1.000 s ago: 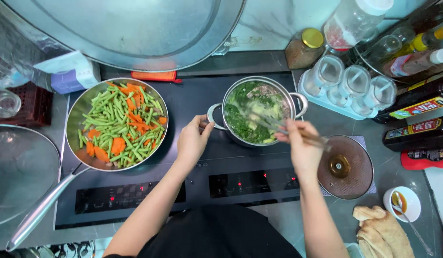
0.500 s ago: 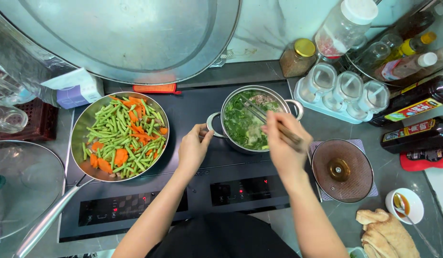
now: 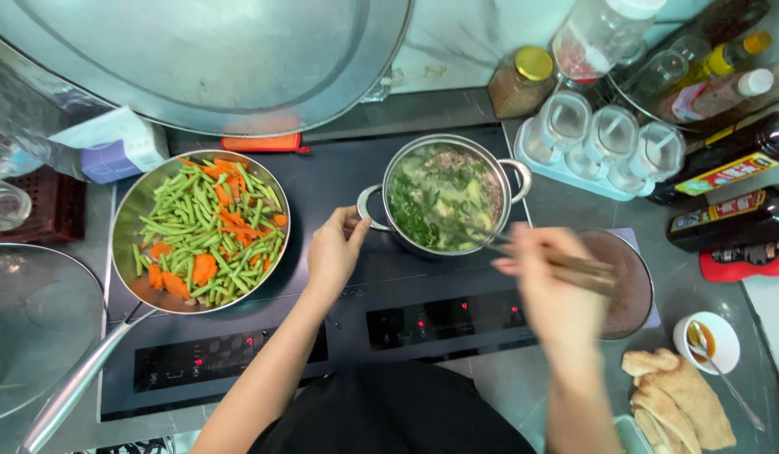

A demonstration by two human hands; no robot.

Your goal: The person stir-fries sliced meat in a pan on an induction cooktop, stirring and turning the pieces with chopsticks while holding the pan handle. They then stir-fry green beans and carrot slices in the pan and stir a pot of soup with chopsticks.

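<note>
Left hand (image 3: 335,252) fingers curled, right hand (image 3: 551,290) blurred, grip closed

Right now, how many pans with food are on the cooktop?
2: a frying pan of green beans and carrots on the left burner, and a soup pot on the right, its handle by the left hand.

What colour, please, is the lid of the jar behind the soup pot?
Yellow; the jar lid shows best in the head view, behind the soup pot.
</note>
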